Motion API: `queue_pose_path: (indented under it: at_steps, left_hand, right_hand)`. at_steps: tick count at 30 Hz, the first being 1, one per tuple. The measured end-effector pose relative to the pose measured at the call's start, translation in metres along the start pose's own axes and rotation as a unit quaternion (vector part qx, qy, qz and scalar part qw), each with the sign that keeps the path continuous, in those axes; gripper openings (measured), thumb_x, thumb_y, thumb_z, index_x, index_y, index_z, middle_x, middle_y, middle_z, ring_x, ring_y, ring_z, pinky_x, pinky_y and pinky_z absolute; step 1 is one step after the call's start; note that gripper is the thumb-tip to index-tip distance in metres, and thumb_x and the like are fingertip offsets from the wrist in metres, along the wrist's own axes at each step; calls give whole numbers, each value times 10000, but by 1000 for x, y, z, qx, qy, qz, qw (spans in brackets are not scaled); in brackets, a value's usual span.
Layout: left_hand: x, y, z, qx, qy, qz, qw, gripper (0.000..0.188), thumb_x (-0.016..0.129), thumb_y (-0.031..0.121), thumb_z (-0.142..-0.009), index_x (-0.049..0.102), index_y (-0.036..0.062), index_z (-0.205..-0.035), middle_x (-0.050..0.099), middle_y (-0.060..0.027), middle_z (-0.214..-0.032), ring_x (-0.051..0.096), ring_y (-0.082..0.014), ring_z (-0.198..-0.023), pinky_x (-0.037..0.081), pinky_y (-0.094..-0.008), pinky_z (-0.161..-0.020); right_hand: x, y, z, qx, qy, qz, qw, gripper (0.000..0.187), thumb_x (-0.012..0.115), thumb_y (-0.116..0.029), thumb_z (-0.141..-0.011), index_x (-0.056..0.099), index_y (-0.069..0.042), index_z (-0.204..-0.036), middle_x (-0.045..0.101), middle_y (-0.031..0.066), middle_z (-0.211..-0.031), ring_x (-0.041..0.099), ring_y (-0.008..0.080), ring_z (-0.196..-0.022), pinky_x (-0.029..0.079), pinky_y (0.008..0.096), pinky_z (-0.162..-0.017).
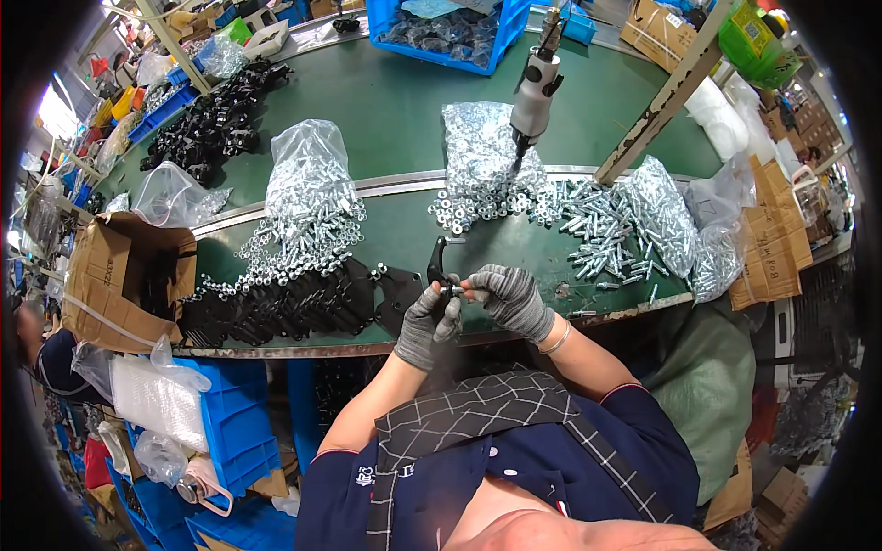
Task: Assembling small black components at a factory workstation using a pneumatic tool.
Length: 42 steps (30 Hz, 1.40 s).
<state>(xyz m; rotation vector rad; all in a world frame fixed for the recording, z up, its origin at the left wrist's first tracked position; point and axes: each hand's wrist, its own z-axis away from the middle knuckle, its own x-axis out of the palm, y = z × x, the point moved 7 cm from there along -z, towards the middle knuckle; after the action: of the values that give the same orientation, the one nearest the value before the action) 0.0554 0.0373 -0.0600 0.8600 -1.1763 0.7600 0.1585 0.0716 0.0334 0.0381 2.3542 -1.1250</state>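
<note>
In front of my chest, over the near edge of the green bench, both hands meet in grey knit gloves with bare fingertips. My left hand (425,329) is closed around the lower end of a black curved lever-like part (436,263), which points up and away from me. My right hand (511,298) pinches a small silver metal piece (456,289) against that lower end; its exact shape is partly hidden by my fingers. Just beyond, a short silver pin (456,241) lies on the bench. A powered screwdriver (536,96) hangs bit-down beyond my hands.
Washers and nuts (308,225) spill from a bag at left, beside rows of black plates (276,308). Round collars (469,209) lie beneath the screwdriver. Silver pins (602,234) are heaped at right. A cardboard box (101,266) and a worn metal post (661,96) flank the bench.
</note>
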Motion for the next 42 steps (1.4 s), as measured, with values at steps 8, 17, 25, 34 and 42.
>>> queue_pose_path:
  at_steps: [8,17,25,34,42]
  left_hand:
    - [2,-1,1,-1,-17,8,1000,300,447,323,-924,510,77,-1082,574,-59,-671,433,-129,-359,361,-239,-348]
    - [-2,-8,2,-46,-13,18,999,280,464,315,-916,537,85,-1059,609,-68,-704,470,-134,-380,370,-229,-354]
    - [1,1,-2,-9,77,-74,994,307,507,307,-895,552,22,-1002,629,-99,-755,529,-143,-455,402,-217,-387]
    - [-14,17,-23,79,201,-303,928,290,485,276,-905,565,-2,-925,637,-146,-785,572,-166,-519,430,-222,-421]
    - [-33,26,-31,26,192,-263,945,300,468,270,-913,562,-14,-899,634,-158,-762,574,-184,-517,426,-230,-397]
  right_hand:
    - [11,24,8,170,-71,-130,974,80,624,-116,-801,609,-42,-826,590,63,-668,575,190,-579,444,291,-512]
    - [37,47,28,433,-162,-519,719,207,573,-226,-866,600,-22,-837,560,9,-677,466,59,-523,354,194,-459]
    - [37,73,20,388,-159,-410,810,215,556,-231,-874,574,-29,-944,559,18,-673,522,129,-569,414,256,-504]
    - [34,105,-58,70,-125,386,911,151,494,-176,-834,553,-106,-955,576,113,-800,583,292,-732,455,396,-615]
    - [46,103,-61,-21,-185,386,904,151,482,-166,-823,557,-86,-926,577,127,-792,596,308,-736,476,405,-643]
